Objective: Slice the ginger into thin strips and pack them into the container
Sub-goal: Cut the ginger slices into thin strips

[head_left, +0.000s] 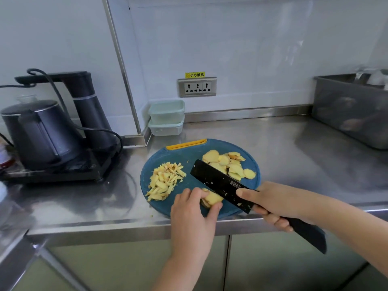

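A round blue cutting board (pixel 189 156) lies on the steel counter. On its left side is a pile of thin ginger strips (pixel 164 181). Round ginger slices (pixel 230 164) are heaped at its back right. At the board's front, my left hand (pixel 192 215) grips a small stack of ginger slices (pixel 212 198) between fingers and thumb. My right hand (pixel 273 204) grips the handle of a black cleaver (pixel 222 184), whose blade stands just right of that stack, flecked with ginger bits. Two stacked clear containers (pixel 167 117) with pale green lids stand behind the board.
A black kettle (pixel 39 131) with its water dispenser and tray occupies the left counter, its cable looping near the board. A steel basin (pixel 350 114) sits at the back right. A wall socket (pixel 197 87) is above the containers. The counter's front edge runs just below the board.
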The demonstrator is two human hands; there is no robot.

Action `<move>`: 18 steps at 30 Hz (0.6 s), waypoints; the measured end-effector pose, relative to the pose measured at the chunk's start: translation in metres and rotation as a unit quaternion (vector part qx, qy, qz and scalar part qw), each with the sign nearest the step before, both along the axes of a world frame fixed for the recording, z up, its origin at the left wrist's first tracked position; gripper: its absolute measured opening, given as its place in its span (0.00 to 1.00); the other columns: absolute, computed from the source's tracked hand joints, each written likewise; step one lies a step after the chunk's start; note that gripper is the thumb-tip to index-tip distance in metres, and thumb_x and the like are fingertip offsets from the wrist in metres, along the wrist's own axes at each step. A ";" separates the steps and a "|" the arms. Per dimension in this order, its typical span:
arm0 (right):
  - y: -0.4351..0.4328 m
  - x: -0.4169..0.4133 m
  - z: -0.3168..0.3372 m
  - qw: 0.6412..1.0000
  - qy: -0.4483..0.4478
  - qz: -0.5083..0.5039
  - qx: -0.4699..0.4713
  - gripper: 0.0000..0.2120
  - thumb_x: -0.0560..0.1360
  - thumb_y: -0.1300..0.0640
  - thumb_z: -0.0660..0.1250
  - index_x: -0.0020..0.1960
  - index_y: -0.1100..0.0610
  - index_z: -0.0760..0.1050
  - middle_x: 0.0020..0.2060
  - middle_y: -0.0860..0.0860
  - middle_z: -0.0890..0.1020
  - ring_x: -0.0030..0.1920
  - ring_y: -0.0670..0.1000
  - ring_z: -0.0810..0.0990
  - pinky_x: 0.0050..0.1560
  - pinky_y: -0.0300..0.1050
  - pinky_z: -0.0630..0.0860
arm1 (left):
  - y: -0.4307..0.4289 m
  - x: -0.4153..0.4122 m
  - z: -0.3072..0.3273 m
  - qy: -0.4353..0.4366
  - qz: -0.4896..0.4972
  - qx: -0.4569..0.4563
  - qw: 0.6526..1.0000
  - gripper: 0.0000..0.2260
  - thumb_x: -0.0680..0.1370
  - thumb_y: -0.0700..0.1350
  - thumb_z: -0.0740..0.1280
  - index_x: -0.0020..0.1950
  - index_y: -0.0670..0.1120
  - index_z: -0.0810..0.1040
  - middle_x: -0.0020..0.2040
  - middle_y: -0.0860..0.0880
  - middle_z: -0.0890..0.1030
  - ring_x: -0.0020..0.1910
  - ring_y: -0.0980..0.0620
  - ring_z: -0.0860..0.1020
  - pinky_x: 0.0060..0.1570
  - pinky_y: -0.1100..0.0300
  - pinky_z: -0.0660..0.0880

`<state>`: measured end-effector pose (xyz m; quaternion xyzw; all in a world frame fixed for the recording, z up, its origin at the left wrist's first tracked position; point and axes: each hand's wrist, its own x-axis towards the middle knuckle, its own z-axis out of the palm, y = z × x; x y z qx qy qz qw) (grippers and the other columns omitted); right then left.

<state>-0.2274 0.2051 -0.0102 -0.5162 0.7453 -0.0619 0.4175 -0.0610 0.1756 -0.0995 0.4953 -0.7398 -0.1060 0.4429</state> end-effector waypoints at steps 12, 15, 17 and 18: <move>0.011 0.000 -0.010 0.996 0.069 0.020 -0.052 0.25 0.80 0.39 0.53 0.32 0.55 0.64 0.19 0.50 0.68 0.19 0.50 0.67 0.24 0.41 0.71 | 0.001 0.000 -0.003 -0.002 0.015 -0.018 1.000 0.10 0.69 0.52 0.73 0.45 0.52 0.75 0.40 0.58 0.73 0.43 0.55 0.70 0.41 0.60 0.70; 0.015 0.002 -0.011 0.984 0.129 0.030 -0.117 0.22 0.81 0.41 0.49 0.35 0.51 0.66 0.29 0.51 0.72 0.27 0.48 0.71 0.31 0.40 0.73 | 0.002 -0.001 -0.003 -0.002 0.017 -0.010 1.000 0.10 0.70 0.51 0.74 0.46 0.51 0.76 0.41 0.58 0.73 0.44 0.55 0.70 0.42 0.59 0.70; 0.014 0.003 -0.011 0.980 0.144 0.022 -0.132 0.24 0.81 0.41 0.48 0.42 0.56 0.71 0.34 0.50 0.73 0.31 0.45 0.70 0.32 0.37 0.67 | 0.002 -0.001 -0.003 -0.002 0.019 -0.014 1.000 0.10 0.70 0.51 0.74 0.46 0.51 0.76 0.41 0.57 0.73 0.44 0.55 0.70 0.42 0.59 0.70; 0.013 0.003 -0.013 0.976 0.168 0.023 -0.140 0.20 0.83 0.44 0.49 0.52 0.58 0.72 0.38 0.51 0.75 0.34 0.47 0.71 0.32 0.39 0.66 | 0.002 -0.001 -0.003 -0.001 0.018 -0.014 1.000 0.10 0.70 0.51 0.74 0.46 0.51 0.76 0.41 0.57 0.73 0.44 0.55 0.70 0.43 0.59 0.70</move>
